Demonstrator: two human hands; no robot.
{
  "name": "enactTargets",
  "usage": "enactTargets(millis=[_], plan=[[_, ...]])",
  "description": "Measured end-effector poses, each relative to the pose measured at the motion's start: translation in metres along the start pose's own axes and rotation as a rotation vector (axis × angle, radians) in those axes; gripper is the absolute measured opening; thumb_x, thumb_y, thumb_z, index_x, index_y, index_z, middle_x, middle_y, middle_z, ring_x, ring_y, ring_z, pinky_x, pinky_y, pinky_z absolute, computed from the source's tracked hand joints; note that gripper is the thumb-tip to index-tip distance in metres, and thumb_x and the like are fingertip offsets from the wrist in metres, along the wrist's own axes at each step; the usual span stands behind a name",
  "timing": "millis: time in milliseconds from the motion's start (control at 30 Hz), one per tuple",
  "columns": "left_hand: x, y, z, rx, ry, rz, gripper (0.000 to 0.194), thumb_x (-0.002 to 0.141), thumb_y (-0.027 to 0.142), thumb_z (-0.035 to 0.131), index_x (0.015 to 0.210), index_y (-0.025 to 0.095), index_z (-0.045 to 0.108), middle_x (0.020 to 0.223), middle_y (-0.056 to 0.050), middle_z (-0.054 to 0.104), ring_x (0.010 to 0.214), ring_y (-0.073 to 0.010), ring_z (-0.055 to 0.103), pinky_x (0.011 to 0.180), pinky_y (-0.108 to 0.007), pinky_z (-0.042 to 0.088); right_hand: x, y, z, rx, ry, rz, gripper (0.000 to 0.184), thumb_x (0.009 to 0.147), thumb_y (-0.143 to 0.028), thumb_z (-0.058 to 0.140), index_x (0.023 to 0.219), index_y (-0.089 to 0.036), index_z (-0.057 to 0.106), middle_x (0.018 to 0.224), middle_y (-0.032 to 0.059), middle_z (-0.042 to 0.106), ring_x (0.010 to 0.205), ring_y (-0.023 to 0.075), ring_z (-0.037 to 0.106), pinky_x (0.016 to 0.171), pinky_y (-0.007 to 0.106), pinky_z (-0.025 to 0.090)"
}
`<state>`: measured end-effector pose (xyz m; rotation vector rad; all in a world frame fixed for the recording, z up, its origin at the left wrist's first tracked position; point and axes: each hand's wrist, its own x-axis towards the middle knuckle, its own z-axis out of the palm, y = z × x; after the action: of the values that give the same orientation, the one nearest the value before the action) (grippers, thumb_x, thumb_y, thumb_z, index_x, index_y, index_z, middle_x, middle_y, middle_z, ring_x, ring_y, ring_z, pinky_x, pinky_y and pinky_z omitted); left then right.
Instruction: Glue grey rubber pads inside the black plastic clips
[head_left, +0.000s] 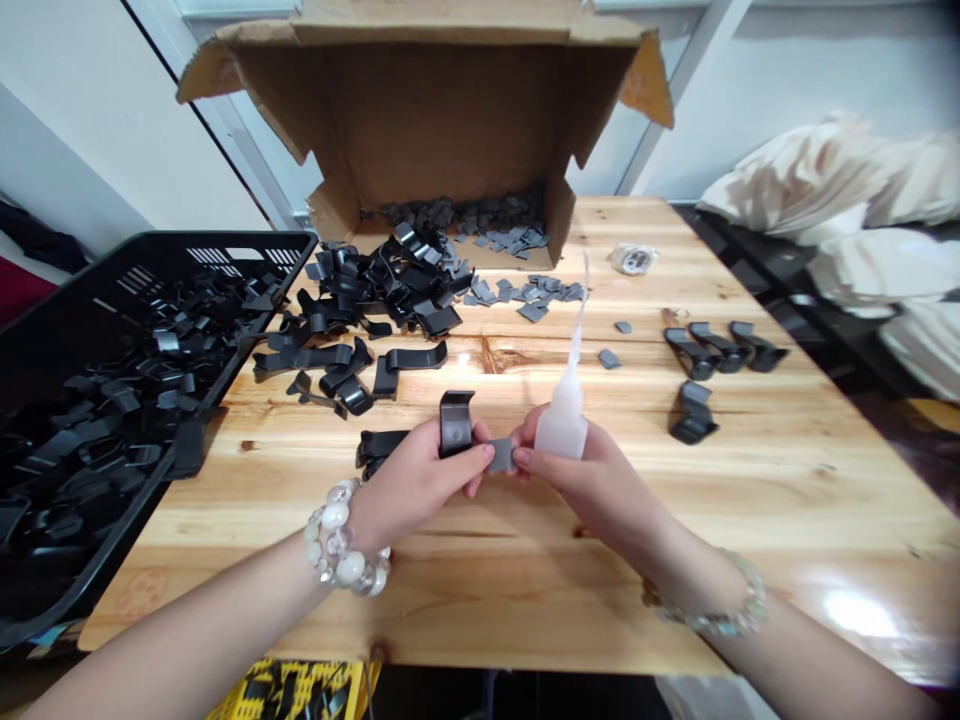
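My left hand (420,478) is closed around a bent black metal clip (456,420), held upright over the wooden table (787,480). My right hand (581,475) grips a translucent white glue bottle (564,415) with a long thin nozzle pointing up. Its fingertips also pinch a small grey pad (500,455) between the two hands, right beside the clip. Both wrists wear bead bracelets.
A black crate (45,320) full of black clips stands at the left. A pile of clips (360,300) lies before an open cardboard box (450,110) holding grey pads. Three clips (724,348) and one more (694,412) lie at the right, with loose pads (525,292) mid-table.
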<state>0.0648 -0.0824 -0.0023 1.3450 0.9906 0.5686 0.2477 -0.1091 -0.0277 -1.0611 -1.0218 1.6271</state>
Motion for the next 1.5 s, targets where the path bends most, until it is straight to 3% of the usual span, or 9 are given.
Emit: enactTargets(millis=[133, 333, 533, 1067, 1333, 1500], plan=[[0.001, 0.002, 0.001, -0.007, -0.003, -0.009, 0.013, 0.082, 0.030, 0.056, 0.075, 0.019, 0.053, 0.054, 0.004, 0.051, 0.055, -0.0120, 0.046, 0.060, -0.025, 0.036, -0.001, 0.000, 0.000, -0.023, 0.036, -0.004, 0.021, 0.070, -0.027, 0.076, 0.082, -0.021, 0.059, 0.084, 0.0006, 0.064, 0.072, 0.0141, 0.059, 0.065, 0.028, 0.046], [0.003, -0.004, 0.000, -0.143, -0.004, -0.027, 0.012, 0.081, 0.028, 0.059, 0.078, 0.017, 0.056, 0.055, 0.004, 0.053, 0.051, -0.0097, 0.045, 0.053, -0.023, 0.033, -0.003, -0.003, 0.001, -0.116, 0.097, -0.131, 0.019, 0.069, -0.023, 0.074, 0.080, -0.022, 0.059, 0.096, 0.0017, 0.064, 0.080, 0.0148, 0.058, 0.073, 0.030, 0.047], [0.003, -0.009, -0.002, -0.236, -0.019, -0.008, 0.012, 0.082, 0.029, 0.061, 0.082, 0.017, 0.057, 0.058, 0.003, 0.054, 0.054, -0.0087, 0.047, 0.053, -0.022, 0.032, -0.004, -0.004, 0.002, -0.075, 0.010, -0.155, 0.014, 0.073, -0.017, 0.071, 0.079, -0.022, 0.060, 0.091, 0.0006, 0.065, 0.085, 0.0155, 0.060, 0.080, 0.032, 0.048], [-0.003, -0.004, 0.000, -0.334, -0.049, 0.007, 0.018, 0.083, 0.031, 0.063, 0.089, 0.016, 0.056, 0.063, 0.002, 0.057, 0.055, -0.0079, 0.049, 0.056, -0.022, 0.034, -0.008, -0.005, 0.004, -0.036, -0.038, -0.254, 0.016, 0.076, -0.013, 0.070, 0.084, -0.023, 0.060, 0.093, -0.0011, 0.065, 0.092, 0.0126, 0.061, 0.084, 0.028, 0.051], [0.000, -0.007, 0.001, -0.385, -0.078, -0.024, 0.020, 0.087, 0.032, 0.059, 0.083, 0.013, 0.057, 0.071, -0.001, 0.059, 0.057, -0.0061, 0.052, 0.057, -0.019, 0.040, -0.009, -0.008, 0.005, -0.179, 0.003, -0.261, 0.017, 0.073, -0.015, 0.073, 0.083, -0.022, 0.061, 0.091, -0.0013, 0.064, 0.087, 0.0120, 0.061, 0.081, 0.026, 0.050], [0.000, -0.006, 0.004, -0.343, -0.073, -0.057, 0.038, 0.093, 0.048, 0.044, 0.087, 0.013, 0.057, 0.072, -0.002, 0.057, 0.052, -0.0075, 0.051, 0.044, -0.018, 0.039, -0.007, -0.009, 0.004, -0.203, 0.119, -0.181, 0.017, 0.075, -0.027, 0.073, 0.084, -0.019, 0.062, 0.074, -0.0015, 0.063, 0.068, 0.0099, 0.058, 0.066, 0.024, 0.049]])
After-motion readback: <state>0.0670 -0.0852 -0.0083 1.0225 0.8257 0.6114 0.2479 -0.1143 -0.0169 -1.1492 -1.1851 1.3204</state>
